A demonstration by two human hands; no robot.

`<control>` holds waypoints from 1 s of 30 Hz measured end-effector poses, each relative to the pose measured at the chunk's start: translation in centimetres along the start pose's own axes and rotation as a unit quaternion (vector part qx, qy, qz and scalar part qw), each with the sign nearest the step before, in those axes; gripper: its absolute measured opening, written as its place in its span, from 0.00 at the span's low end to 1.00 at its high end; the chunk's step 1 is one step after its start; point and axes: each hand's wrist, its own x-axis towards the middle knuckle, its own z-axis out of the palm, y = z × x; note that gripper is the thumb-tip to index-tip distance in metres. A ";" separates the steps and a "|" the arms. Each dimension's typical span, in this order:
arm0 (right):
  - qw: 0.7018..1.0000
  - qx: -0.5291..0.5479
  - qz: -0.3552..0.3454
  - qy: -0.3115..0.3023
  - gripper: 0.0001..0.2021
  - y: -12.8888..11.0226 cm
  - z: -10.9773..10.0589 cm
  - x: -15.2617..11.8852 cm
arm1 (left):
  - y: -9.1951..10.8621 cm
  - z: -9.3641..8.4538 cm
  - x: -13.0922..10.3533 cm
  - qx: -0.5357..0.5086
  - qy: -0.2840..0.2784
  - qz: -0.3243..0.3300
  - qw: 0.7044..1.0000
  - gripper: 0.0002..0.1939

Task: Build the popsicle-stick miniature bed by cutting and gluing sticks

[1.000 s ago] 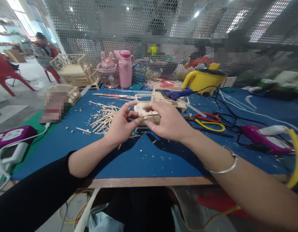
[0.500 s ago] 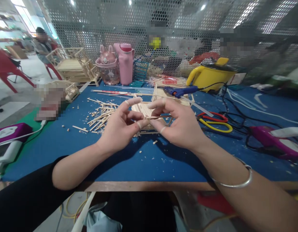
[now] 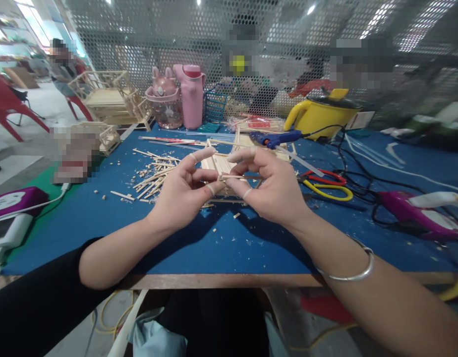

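Observation:
Close together over the middle of the blue table, my left hand (image 3: 186, 191) and my right hand (image 3: 275, 186) meet at the fingertips. Both pinch a thin wooden stick (image 3: 234, 177), which lies nearly level between them; its right part runs behind my right fingers. White tape wraps several fingertips. Just beyond and below my hands stands a small structure of glued wooden sticks (image 3: 218, 162), partly hidden by them. A blue glue gun (image 3: 275, 139) lies behind my right hand, across another light wooden frame (image 3: 238, 141). Left of my left hand is a pile of cut sticks (image 3: 154, 178).
Scissors with red and yellow handles (image 3: 329, 191) and black cables lie to the right. At the back stand a yellow pot (image 3: 321, 119), a pink bottle (image 3: 193, 99) and a rabbit-eared jar (image 3: 164, 106). A larger stick model (image 3: 110, 101) is back left, before a perforated metal screen (image 3: 140, 49).
My fingertips have shifted slightly on the stick, and more of it now shows toward my right hand. The whole view has moved a little.

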 end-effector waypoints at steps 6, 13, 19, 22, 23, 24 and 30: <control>1.000 -0.015 -0.020 -0.013 0.15 0.3 -0.1 -0.1 | 0.2 0.4 -0.2 -0.015 0.019 -0.013 1.000 0.27; 1.000 -0.017 -0.013 -0.004 0.15 0.1 -0.1 -0.1 | 0.1 0.4 -0.2 -0.007 0.024 -0.003 1.000 0.26; 1.000 -0.021 -0.018 -0.005 0.18 0.2 -0.1 -0.1 | 0.1 0.4 -0.1 0.005 0.031 0.004 0.999 0.25; 1.000 -0.028 -0.008 0.001 0.17 0.2 -0.1 -0.1 | 0.1 0.4 -0.1 0.010 0.030 0.006 0.999 0.25; 1.000 -0.029 -0.007 0.000 0.17 0.2 -0.1 0.0 | 0.0 0.4 -0.1 0.011 0.030 0.006 0.999 0.25; 0.999 -0.031 -0.008 -0.001 0.17 0.2 0.0 0.0 | 0.0 0.4 -0.1 0.012 0.031 0.006 0.999 0.25; 0.996 -0.076 -0.046 0.006 0.17 0.5 0.1 -0.1 | 0.0 0.4 -0.1 0.008 0.032 0.005 0.999 0.25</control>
